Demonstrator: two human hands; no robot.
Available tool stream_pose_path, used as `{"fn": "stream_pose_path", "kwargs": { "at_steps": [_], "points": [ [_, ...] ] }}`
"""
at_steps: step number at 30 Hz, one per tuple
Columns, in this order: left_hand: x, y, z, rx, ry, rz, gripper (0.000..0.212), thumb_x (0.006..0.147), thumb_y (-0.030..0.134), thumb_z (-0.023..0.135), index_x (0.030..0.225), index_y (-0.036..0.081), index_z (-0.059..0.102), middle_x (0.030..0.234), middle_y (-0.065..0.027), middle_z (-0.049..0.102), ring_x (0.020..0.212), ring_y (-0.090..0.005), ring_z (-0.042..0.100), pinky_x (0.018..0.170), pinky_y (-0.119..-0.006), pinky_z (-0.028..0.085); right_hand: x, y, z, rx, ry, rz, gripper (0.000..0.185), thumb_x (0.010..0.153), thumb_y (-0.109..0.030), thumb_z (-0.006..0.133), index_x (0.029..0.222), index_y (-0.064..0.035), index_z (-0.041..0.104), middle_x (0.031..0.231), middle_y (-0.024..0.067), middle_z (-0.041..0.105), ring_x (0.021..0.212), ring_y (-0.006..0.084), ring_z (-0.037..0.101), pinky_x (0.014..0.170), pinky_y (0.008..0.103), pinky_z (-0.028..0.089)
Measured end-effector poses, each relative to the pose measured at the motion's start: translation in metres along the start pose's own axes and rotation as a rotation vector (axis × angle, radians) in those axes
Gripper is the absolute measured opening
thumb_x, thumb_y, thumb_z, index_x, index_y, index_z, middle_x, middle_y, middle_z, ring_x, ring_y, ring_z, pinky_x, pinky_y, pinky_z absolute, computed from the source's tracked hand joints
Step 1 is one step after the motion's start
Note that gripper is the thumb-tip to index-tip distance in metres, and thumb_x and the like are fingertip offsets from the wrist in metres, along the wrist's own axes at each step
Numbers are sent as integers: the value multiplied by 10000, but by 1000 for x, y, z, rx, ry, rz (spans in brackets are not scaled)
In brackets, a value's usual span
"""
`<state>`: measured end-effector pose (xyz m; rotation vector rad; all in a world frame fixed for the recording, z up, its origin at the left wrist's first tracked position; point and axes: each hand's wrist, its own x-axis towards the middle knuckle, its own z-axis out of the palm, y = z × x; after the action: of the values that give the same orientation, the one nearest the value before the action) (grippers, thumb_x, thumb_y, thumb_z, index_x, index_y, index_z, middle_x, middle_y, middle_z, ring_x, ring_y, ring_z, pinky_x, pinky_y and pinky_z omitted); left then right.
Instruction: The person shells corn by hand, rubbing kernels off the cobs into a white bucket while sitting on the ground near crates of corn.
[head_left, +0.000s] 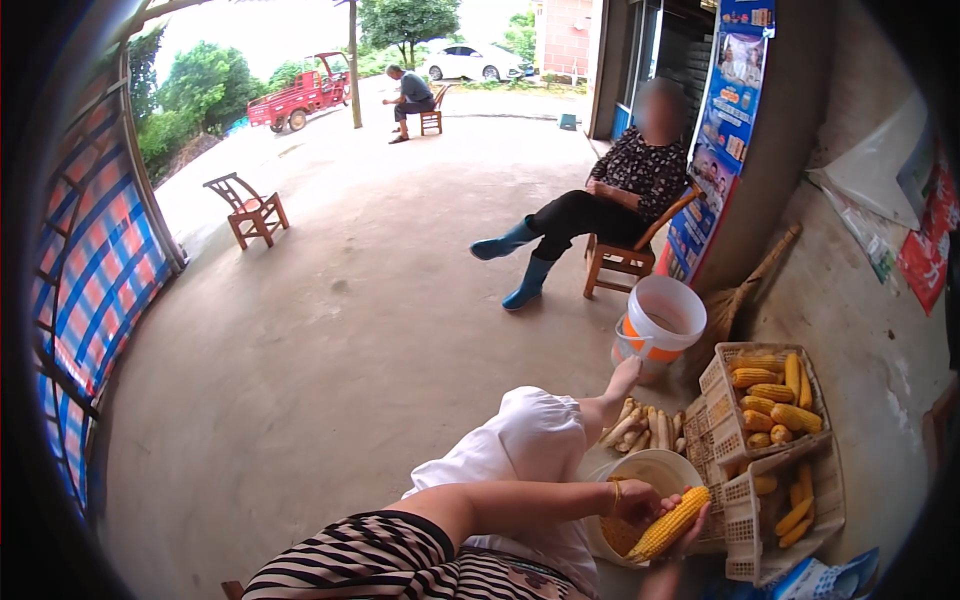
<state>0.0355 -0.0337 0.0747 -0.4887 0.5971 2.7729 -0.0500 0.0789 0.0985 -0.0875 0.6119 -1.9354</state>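
Observation:
My right hand (699, 529) holds a yellow ear of corn (670, 525) from its far side, tilted over a pale bucket (686, 469). Curled against the upper left side of the ear are the fingers of my left hand (637, 501), with a thin bracelet at its wrist; the fingertips are partly hidden. Loose yellow kernels (619, 534) lie inside the bucket. Bare corncobs (660, 429) are piled on the floor just beyond it. To the right, a plastic crate (729, 409) holds several yellow ears, and more ears (796, 517) lie in a lower crate (742, 517).
A white and orange bucket (656, 330) stands beyond my foot, near a broom (750, 289) by the wall. A person in blue boots (637, 172) sits close by; another person (414, 94) sits farther off. An unoccupied wooden chair (251, 210) stands at left.

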Motion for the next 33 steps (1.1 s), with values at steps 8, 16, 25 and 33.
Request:
{"fn": "stream_pose_path", "kwargs": {
  "at_steps": [8,16,25,33],
  "points": [
    [9,-15,5,-75,10,55,83,807,123,458,774,108,532,652,-1,520,585,-119,509,564,-231,432,-1,2,-16,-4,38,8,466,863,-488,393,1097,-89,448,786,56,485,669,158,479,567,268,456],
    [12,-12,-30,135,104,115,108,798,131,478,796,40,537,696,-51,544,610,-152,535,584,-264,460,23,-5,-38,-184,128,33,431,819,-461,493,1044,-93,475,768,76,562,670,206,560,602,334,496],
    [0,-23,-21,60,222,7,236,761,193,495,946,53,536,849,-58,576,789,-174,561,723,-310,463,18,10,-41,-242,192,58,418,804,-440,532,1015,-84,471,799,93,576,704,216,571,657,337,493],
    [7,-33,-16,366,177,313,371,720,219,652,1029,55,526,929,-58,566,834,-175,554,748,-286,450,30,13,-38,-549,125,-22,361,815,-287,565,1058,-36,475,887,102,585,805,202,569,749,306,467]
  ]
}}
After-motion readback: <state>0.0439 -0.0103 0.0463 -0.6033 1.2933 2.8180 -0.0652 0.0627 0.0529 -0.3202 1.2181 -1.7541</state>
